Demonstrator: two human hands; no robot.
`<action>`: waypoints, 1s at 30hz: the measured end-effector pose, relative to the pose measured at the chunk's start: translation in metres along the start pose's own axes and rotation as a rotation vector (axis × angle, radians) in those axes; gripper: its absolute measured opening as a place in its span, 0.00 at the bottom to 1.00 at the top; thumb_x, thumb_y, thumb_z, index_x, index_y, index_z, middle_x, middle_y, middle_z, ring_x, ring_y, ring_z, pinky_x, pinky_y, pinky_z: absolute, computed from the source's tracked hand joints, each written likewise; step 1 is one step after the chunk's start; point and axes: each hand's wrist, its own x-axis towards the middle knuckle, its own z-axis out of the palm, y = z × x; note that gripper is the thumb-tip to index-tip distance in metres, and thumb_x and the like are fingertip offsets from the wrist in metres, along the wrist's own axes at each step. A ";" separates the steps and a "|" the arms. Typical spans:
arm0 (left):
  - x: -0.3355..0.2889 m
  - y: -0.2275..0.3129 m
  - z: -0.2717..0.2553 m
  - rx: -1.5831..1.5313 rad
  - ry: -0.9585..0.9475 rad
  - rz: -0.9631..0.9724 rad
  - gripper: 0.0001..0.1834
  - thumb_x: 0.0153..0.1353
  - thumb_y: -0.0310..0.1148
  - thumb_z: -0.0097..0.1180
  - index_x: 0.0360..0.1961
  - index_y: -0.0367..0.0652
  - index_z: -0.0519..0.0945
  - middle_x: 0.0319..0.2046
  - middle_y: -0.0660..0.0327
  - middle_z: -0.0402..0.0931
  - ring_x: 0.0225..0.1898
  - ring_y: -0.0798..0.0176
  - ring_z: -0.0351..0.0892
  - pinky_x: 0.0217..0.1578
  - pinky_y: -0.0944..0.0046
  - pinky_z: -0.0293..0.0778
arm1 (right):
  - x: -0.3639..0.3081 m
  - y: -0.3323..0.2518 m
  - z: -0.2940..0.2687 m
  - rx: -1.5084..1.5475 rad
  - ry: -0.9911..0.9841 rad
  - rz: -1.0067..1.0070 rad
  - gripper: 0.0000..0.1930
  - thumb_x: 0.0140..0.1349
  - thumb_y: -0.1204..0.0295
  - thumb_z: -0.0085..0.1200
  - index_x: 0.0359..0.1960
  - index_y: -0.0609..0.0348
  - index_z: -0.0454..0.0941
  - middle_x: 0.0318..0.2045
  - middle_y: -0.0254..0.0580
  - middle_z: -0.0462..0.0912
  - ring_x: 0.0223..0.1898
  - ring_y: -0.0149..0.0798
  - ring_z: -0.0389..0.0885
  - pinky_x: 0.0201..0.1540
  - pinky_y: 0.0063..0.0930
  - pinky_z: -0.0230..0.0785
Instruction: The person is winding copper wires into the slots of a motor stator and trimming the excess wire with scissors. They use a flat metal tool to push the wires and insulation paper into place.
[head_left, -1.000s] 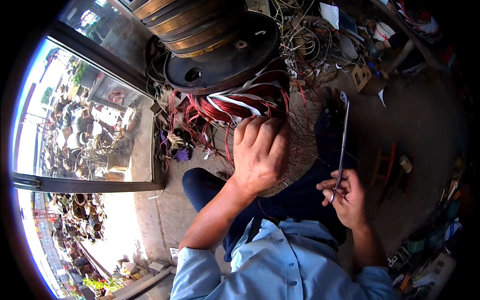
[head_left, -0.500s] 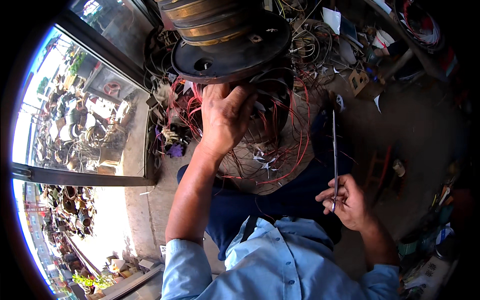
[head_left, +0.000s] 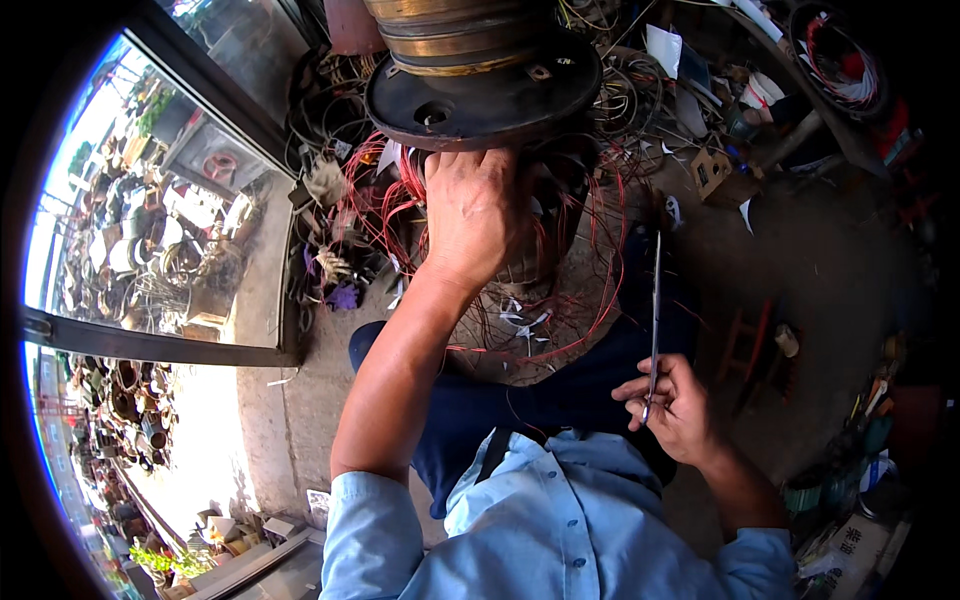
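Note:
My left hand (head_left: 472, 215) reaches up under the black disc (head_left: 480, 95) with copper-coloured rings stacked on top. The disc's rim covers its fingertips, so whether they grip anything cannot be made out. Red wires (head_left: 405, 190) hang in loose loops around that hand, below the disc. My right hand (head_left: 680, 412) is closed around long, slim metal scissors (head_left: 655, 320), seen edge-on and pointing away from me. They stay well to the right of the wires and touch nothing else.
Behind a glass door frame (head_left: 165, 345) at left lie heaps of scrap parts. Cable coils and a small brown box (head_left: 712, 173) lie far right, near a red stool-like frame (head_left: 745, 340). White scraps (head_left: 525, 318) sit among wires between my knees.
The disc and wires appear slightly farther right and higher. My left hand has turned so its back faces up, beneath the rim. The scissors have shifted slightly left and tilted.

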 end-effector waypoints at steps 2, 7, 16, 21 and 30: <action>-0.001 0.012 -0.004 0.035 0.041 -0.009 0.17 0.64 0.30 0.65 0.53 0.39 0.82 0.51 0.46 0.79 0.53 0.37 0.76 0.57 0.43 0.69 | -0.001 -0.003 0.001 -0.014 0.035 0.011 0.22 0.70 0.82 0.60 0.61 0.63 0.64 0.47 0.51 0.88 0.47 0.34 0.89 0.42 0.26 0.83; -0.048 0.064 -0.024 -0.400 -0.057 -0.066 0.22 0.67 0.32 0.67 0.59 0.36 0.79 0.53 0.48 0.78 0.54 0.47 0.77 0.56 0.51 0.71 | -0.005 0.000 0.007 0.060 0.099 0.001 0.23 0.69 0.83 0.62 0.60 0.64 0.64 0.47 0.50 0.87 0.48 0.34 0.88 0.44 0.27 0.84; -0.068 0.125 -0.033 -0.798 -0.826 -0.399 0.19 0.78 0.34 0.57 0.62 0.34 0.71 0.37 0.57 0.82 0.37 0.63 0.84 0.39 0.58 0.80 | 0.014 0.014 0.038 -0.433 -0.028 -0.376 0.18 0.64 0.77 0.69 0.52 0.65 0.76 0.27 0.43 0.83 0.28 0.37 0.85 0.31 0.34 0.77; -0.068 0.127 -0.033 -1.004 -0.636 -0.600 0.20 0.77 0.42 0.57 0.57 0.34 0.76 0.38 0.52 0.81 0.38 0.53 0.82 0.41 0.56 0.78 | 0.017 0.000 0.046 -0.319 0.135 -0.401 0.15 0.61 0.79 0.70 0.48 0.64 0.81 0.28 0.41 0.84 0.27 0.34 0.83 0.31 0.30 0.76; -0.047 0.056 -0.003 -0.035 -0.175 0.248 0.29 0.56 0.37 0.69 0.58 0.35 0.81 0.62 0.48 0.76 0.63 0.43 0.75 0.62 0.44 0.71 | 0.058 -0.051 -0.045 -0.864 0.353 -0.594 0.20 0.56 0.76 0.73 0.49 0.65 0.80 0.35 0.46 0.85 0.34 0.43 0.86 0.38 0.38 0.78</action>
